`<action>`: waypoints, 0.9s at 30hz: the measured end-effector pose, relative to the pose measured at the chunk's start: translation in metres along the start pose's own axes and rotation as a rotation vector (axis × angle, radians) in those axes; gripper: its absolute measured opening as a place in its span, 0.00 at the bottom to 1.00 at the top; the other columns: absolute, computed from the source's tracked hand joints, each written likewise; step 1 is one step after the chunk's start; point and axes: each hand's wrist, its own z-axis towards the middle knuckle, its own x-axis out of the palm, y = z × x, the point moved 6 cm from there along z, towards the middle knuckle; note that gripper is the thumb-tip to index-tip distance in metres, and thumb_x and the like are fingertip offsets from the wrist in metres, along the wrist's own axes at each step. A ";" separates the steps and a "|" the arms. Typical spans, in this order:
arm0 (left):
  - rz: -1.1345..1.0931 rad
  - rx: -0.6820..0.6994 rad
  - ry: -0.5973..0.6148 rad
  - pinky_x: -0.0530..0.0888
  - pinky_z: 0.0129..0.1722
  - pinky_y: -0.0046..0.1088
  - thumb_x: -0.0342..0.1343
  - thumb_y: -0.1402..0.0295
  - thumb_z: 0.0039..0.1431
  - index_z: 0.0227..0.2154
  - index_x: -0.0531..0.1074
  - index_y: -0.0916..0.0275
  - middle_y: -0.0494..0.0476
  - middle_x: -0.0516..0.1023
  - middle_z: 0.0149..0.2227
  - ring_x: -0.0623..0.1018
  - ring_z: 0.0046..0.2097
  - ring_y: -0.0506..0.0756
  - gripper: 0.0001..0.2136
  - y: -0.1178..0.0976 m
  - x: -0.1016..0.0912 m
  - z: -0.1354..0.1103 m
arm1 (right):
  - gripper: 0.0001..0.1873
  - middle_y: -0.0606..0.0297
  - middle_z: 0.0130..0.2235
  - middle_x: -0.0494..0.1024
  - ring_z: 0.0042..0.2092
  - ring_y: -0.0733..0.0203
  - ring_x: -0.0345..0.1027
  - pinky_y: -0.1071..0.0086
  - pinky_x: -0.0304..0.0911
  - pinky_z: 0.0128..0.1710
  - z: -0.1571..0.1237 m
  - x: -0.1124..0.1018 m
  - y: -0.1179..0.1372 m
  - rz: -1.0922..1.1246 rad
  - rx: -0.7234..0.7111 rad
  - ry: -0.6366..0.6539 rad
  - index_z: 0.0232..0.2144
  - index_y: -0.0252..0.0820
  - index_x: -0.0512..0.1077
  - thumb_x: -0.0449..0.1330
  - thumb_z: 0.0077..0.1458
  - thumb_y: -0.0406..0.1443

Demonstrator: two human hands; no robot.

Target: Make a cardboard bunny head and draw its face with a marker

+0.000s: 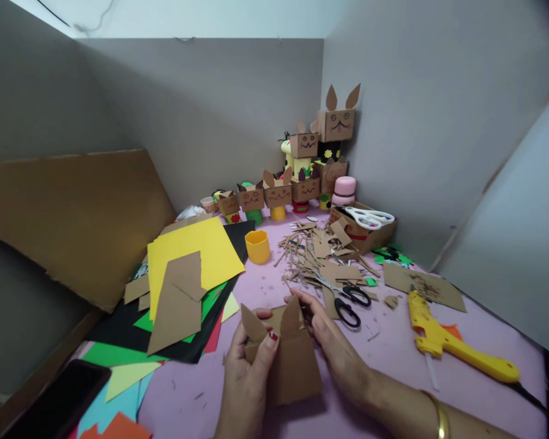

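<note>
Low at the front, a small brown cardboard box [296, 373] with two pointed cardboard ears on its top edge is between my hands. My left hand [249, 369] grips its left side, thumb pressed near the base of the ears and fingers behind. Around the right side curves my right hand [336, 344], its fingertips behind the right ear and partly hidden. The box face turned toward me is plain. Black-handled scissors [348, 305] lie just beyond my right hand, by a heap of cardboard scraps [318, 247].
A yellow glue gun [457, 350] lies at right. Coloured paper sheets [201, 244] and a phone [57, 402] are at left. Ahead stand a yellow paper ring [257, 247] and several cat-faced cardboard figures [278, 195]. White scissors [369, 217] rest on a carton [370, 238].
</note>
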 end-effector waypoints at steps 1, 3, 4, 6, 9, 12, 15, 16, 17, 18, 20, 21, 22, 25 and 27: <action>0.004 0.008 0.010 0.75 0.35 0.25 0.60 0.57 0.49 0.42 0.66 0.57 0.54 0.79 0.41 0.79 0.42 0.57 0.19 0.000 0.000 0.000 | 0.30 0.58 0.62 0.57 0.63 0.54 0.47 0.60 0.46 0.62 0.000 0.001 0.000 0.016 -0.006 0.017 0.59 0.44 0.54 0.50 0.59 0.50; 0.021 0.032 0.042 0.76 0.38 0.26 0.60 0.57 0.50 0.43 0.65 0.56 0.55 0.78 0.45 0.77 0.46 0.59 0.19 0.000 0.001 0.002 | 0.34 0.58 0.62 0.56 0.62 0.53 0.50 0.60 0.48 0.61 -0.001 0.004 0.000 0.070 -0.003 0.056 0.59 0.46 0.52 0.57 0.55 0.47; 0.034 0.049 0.052 0.76 0.40 0.27 0.60 0.57 0.50 0.45 0.65 0.56 0.56 0.76 0.48 0.76 0.49 0.60 0.20 0.000 0.001 0.004 | 0.34 0.58 0.62 0.57 0.62 0.53 0.52 0.61 0.50 0.60 -0.002 0.005 -0.001 0.110 0.006 0.067 0.59 0.47 0.51 0.59 0.55 0.46; 0.070 0.093 0.050 0.75 0.45 0.30 0.61 0.57 0.47 0.48 0.63 0.55 0.57 0.70 0.55 0.71 0.55 0.62 0.25 -0.001 0.000 0.005 | 0.32 0.60 0.60 0.58 0.60 0.56 0.54 0.62 0.51 0.59 -0.003 0.006 -0.001 0.197 0.024 0.081 0.59 0.50 0.51 0.58 0.56 0.43; 0.087 0.127 0.029 0.75 0.46 0.34 0.63 0.57 0.45 0.55 0.55 0.55 0.62 0.62 0.61 0.69 0.56 0.64 0.35 -0.004 -0.001 0.005 | 0.32 0.62 0.60 0.59 0.60 0.57 0.54 0.63 0.52 0.59 -0.003 0.005 0.003 0.241 -0.020 0.104 0.59 0.53 0.50 0.58 0.56 0.44; 0.021 0.098 0.080 0.76 0.45 0.38 0.62 0.58 0.48 0.59 0.50 0.57 0.66 0.66 0.58 0.73 0.53 0.65 0.37 -0.004 0.003 0.001 | 0.33 0.63 0.61 0.55 0.62 0.55 0.50 0.63 0.49 0.60 -0.002 0.002 0.006 0.184 -0.084 0.104 0.59 0.54 0.50 0.58 0.55 0.47; 0.008 0.125 0.087 0.74 0.47 0.39 0.65 0.60 0.44 0.58 0.53 0.57 0.65 0.67 0.56 0.72 0.53 0.65 0.39 -0.007 0.002 -0.002 | 0.37 0.62 0.61 0.55 0.62 0.53 0.49 0.62 0.49 0.60 -0.001 0.000 0.006 0.101 -0.113 0.089 0.60 0.53 0.49 0.59 0.53 0.50; 0.020 0.147 0.069 0.74 0.48 0.39 0.66 0.60 0.42 0.57 0.55 0.57 0.64 0.67 0.56 0.72 0.53 0.66 0.39 -0.008 0.000 -0.003 | 0.38 0.62 0.61 0.55 0.62 0.53 0.49 0.62 0.50 0.60 -0.001 0.000 0.006 0.082 -0.117 0.086 0.60 0.53 0.49 0.59 0.52 0.51; 0.034 0.168 0.047 0.74 0.48 0.39 0.67 0.60 0.41 0.56 0.56 0.57 0.63 0.67 0.56 0.72 0.53 0.65 0.39 -0.009 -0.001 -0.003 | 0.38 0.62 0.61 0.56 0.62 0.54 0.50 0.63 0.51 0.60 -0.001 0.000 0.006 0.068 -0.118 0.088 0.60 0.53 0.49 0.59 0.52 0.51; 0.051 0.187 0.026 0.74 0.48 0.38 0.67 0.61 0.40 0.55 0.58 0.57 0.63 0.68 0.55 0.72 0.53 0.65 0.38 -0.010 -0.003 -0.003 | 0.37 0.62 0.61 0.57 0.61 0.54 0.51 0.64 0.52 0.59 -0.001 0.001 0.006 0.058 -0.119 0.092 0.60 0.54 0.49 0.58 0.52 0.52; 0.063 0.209 0.013 0.73 0.49 0.38 0.67 0.61 0.40 0.55 0.59 0.56 0.61 0.68 0.55 0.72 0.53 0.65 0.37 -0.010 -0.004 -0.004 | 0.36 0.63 0.60 0.58 0.60 0.55 0.54 0.65 0.54 0.58 -0.002 0.001 0.007 0.038 -0.135 0.095 0.60 0.55 0.50 0.57 0.52 0.52; 0.060 0.217 0.019 0.74 0.49 0.37 0.67 0.61 0.39 0.55 0.59 0.56 0.61 0.68 0.56 0.72 0.53 0.64 0.37 -0.010 -0.004 -0.005 | 0.36 0.63 0.61 0.57 0.61 0.55 0.53 0.65 0.54 0.58 -0.002 0.001 0.008 0.022 -0.147 0.092 0.60 0.55 0.50 0.57 0.52 0.52; 0.052 0.223 0.032 0.74 0.49 0.36 0.67 0.61 0.39 0.55 0.59 0.56 0.61 0.68 0.56 0.72 0.53 0.64 0.37 -0.010 -0.003 -0.005 | 0.37 0.63 0.61 0.56 0.61 0.54 0.52 0.65 0.53 0.59 -0.003 0.001 0.008 0.007 -0.160 0.089 0.60 0.55 0.50 0.57 0.52 0.53; 0.004 0.216 0.086 0.76 0.46 0.36 0.67 0.61 0.41 0.57 0.55 0.55 0.62 0.69 0.55 0.73 0.52 0.64 0.40 -0.009 0.000 -0.005 | 0.40 0.61 0.62 0.53 0.63 0.52 0.47 0.62 0.49 0.61 -0.004 0.000 0.006 -0.023 -0.177 0.080 0.61 0.52 0.47 0.57 0.51 0.54; -0.009 0.203 0.110 0.76 0.44 0.35 0.67 0.61 0.41 0.58 0.54 0.54 0.62 0.69 0.56 0.74 0.52 0.64 0.41 -0.006 0.001 -0.004 | 0.42 0.59 0.63 0.52 0.63 0.49 0.47 0.58 0.48 0.61 -0.005 -0.002 0.003 -0.055 -0.186 0.071 0.61 0.51 0.45 0.56 0.51 0.56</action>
